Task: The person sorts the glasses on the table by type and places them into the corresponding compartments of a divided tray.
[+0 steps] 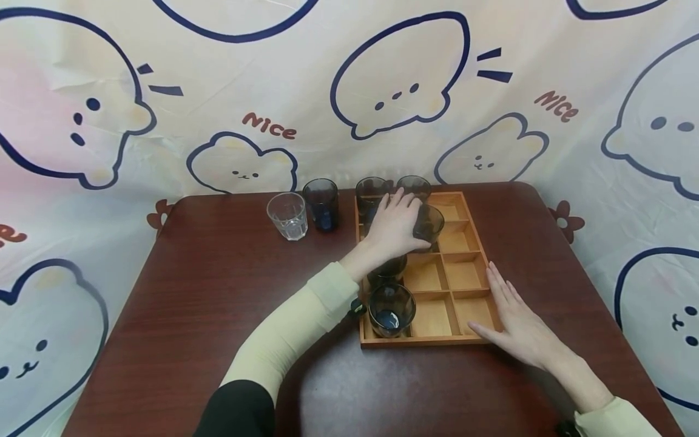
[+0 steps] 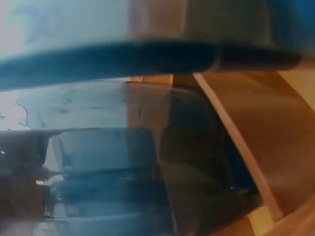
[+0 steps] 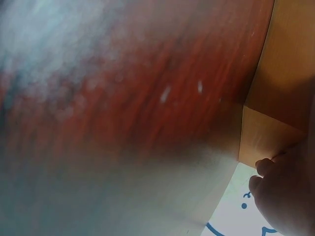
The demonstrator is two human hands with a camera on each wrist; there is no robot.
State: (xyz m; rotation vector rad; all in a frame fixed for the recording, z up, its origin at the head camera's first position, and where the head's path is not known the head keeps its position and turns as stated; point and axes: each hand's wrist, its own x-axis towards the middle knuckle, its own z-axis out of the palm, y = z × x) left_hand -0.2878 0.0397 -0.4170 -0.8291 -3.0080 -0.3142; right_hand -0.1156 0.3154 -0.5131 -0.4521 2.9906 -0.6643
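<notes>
My left hand is over the far part of a wooden divided tray. Its thumb and fingers hold a dark tinted glass in the middle column. In the left wrist view, tinted glass fills much of the picture, close to the tray's dividers. Straight fingers of my right hand rest against the tray's right side; part of that hand shows in the right wrist view. More dark glasses stand in the tray, including a near-left one and a far-middle one. My left hand partly hides others.
Left of the tray, a clear glass stands beside a dark tumbler near the back edge of the brown table. A patterned cloth hangs behind and around the table.
</notes>
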